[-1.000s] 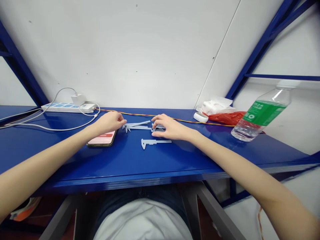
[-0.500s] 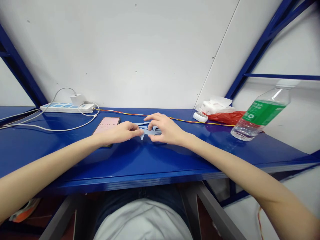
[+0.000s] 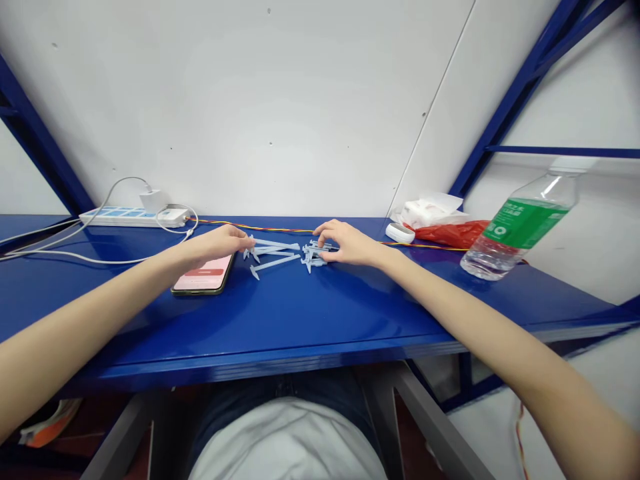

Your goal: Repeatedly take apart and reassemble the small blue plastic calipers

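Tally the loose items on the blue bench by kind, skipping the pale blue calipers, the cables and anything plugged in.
Phone: 1
Water bottle: 1
White oval device: 1
Red plastic bag: 1
White tissue bundle: 1
Total: 5

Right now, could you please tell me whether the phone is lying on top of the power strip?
No, the phone lies directly on the blue bench, well apart from the power strip farther back.
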{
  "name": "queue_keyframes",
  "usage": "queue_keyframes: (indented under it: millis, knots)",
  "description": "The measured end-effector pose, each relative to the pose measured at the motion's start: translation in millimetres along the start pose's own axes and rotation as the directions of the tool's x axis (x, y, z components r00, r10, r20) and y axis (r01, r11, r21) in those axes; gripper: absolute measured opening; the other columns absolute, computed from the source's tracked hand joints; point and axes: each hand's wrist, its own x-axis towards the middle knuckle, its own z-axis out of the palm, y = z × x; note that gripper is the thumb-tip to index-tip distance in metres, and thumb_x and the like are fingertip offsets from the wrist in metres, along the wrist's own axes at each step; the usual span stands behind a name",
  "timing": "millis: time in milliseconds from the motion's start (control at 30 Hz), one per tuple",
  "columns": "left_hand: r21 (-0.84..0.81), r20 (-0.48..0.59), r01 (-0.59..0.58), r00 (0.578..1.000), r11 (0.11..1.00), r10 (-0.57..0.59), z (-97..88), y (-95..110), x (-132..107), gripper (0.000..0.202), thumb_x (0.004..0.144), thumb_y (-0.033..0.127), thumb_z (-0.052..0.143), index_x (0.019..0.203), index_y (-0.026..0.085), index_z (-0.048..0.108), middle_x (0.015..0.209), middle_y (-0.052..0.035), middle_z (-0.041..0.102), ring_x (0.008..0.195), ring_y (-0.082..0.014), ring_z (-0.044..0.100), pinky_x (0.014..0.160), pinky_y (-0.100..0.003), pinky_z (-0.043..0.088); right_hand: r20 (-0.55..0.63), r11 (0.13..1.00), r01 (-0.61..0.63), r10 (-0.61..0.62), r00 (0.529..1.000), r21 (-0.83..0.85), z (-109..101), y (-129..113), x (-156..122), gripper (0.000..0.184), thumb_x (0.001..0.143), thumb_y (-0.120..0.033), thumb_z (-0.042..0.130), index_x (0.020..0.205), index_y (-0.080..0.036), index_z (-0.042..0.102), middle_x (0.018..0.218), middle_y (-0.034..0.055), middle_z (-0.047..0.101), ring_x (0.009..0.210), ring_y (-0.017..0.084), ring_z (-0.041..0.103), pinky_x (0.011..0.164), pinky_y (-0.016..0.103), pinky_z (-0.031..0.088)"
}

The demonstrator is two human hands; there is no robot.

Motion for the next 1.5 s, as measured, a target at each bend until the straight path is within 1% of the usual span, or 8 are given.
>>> queue_keyframes:
  millis: [67,167,233,367,467,600,900,1500]
  knots:
    - [0.220,-0.067,-0.019,0.997,0.975,0.035,0.8,-6,3,0.038,0.081,0.052,0.043,0.067,0.020,0.057,0.077,-0.0068,0.065,0.076,-0.0223,0.058,0.069,-0.033,0.041,0.020,1.000,-0.002,0.002,1.000,0.011,-2,0,-1,0.016,0.080,-0.032,0.061,0.086,-0.018,0.066,0.112,0.0103,0.063,0.107,0.025,0.055,0.092,0.042,0.043]
    - [0.477,-0.155,-0.122,0.963,0.871,0.220,7.7,-7,3,0.035,0.085,0.046,0.039,0.076,0.018,0.058,0.093,-0.0117,0.065,0.093,-0.0275,0.057,0.079,-0.037,0.042,0.000,1.000,-0.001,0.001,1.000,0.025,-6,-3,-3,0.021,0.082,-0.035,0.059,0.093,-0.020,0.066,0.111,0.0093,0.063,0.106,0.025,0.054,0.091,0.041,0.044]
    - [0.543,-0.132,-0.220,0.931,0.810,0.341,14.6,-2,-1,0.036,0.087,0.046,0.038,0.086,0.017,0.060,0.099,-0.0125,0.063,0.102,-0.0283,0.054,0.085,-0.038,0.042,0.001,1.000,-0.004,0.004,1.000,0.016,-9,-7,-4,0.023,0.082,-0.037,0.059,0.095,-0.019,0.067,0.111,0.0098,0.063,0.106,0.025,0.054,0.091,0.042,0.044]
    - [0.642,0.000,-0.353,0.888,0.681,0.461,28.2,15,-13,0.039,0.090,0.045,0.038,0.103,0.016,0.060,0.103,-0.0111,0.061,0.105,-0.0266,0.051,0.089,-0.037,0.043,0.060,1.000,-0.023,0.023,0.998,-0.001,-10,-15,-7,0.031,0.079,-0.040,0.063,0.100,-0.018,0.066,0.115,0.0113,0.061,0.109,0.028,0.051,0.093,0.045,0.042]
    - [0.704,0.066,-0.370,0.884,0.606,0.463,34.4,22,-19,0.037,0.091,0.039,0.038,0.108,0.014,0.059,0.107,-0.0118,0.060,0.104,-0.0255,0.051,0.091,-0.037,0.042,0.105,0.999,-0.047,0.046,0.993,0.006,-9,-16,-7,0.037,0.077,-0.042,0.064,0.106,-0.019,0.065,0.117,0.0111,0.059,0.110,0.029,0.050,0.094,0.047,0.042]
    - [0.750,0.050,-0.329,0.893,0.573,0.448,35.5,19,-14,0.034,0.091,0.035,0.040,0.112,0.015,0.058,0.110,-0.0125,0.060,0.105,-0.0261,0.051,0.089,-0.037,0.043,0.126,0.997,-0.073,0.071,0.990,0.011,-4,-11,-7,0.044,0.077,-0.046,0.062,0.113,-0.020,0.062,0.118,0.0105,0.059,0.111,0.030,0.049,0.095,0.049,0.042]
    - [0.736,0.048,-0.309,0.911,0.602,0.409,29.6,-1,14,0.033,0.091,0.030,0.039,0.109,0.013,0.061,0.115,-0.0138,0.063,0.108,-0.0267,0.056,0.089,-0.036,0.043,0.105,0.996,-0.079,0.076,0.992,0.033,7,-1,-4,0.040,0.083,-0.046,0.056,0.114,-0.022,0.063,0.116,0.0102,0.061,0.108,0.028,0.051,0.093,0.047,0.044]
    - [0.775,0.104,-0.404,0.840,0.486,0.532,26.1,-8,25,0.028,0.087,0.020,0.037,0.094,0.016,0.064,0.100,-0.0115,0.064,0.099,-0.0241,0.058,0.085,-0.036,0.045,0.030,0.992,-0.102,0.104,0.994,-0.073,8,-6,-1,0.016,0.082,-0.028,0.060,0.095,-0.020,0.065,0.111,0.0078,0.062,0.101,0.025,0.055,0.087,0.041,0.044]
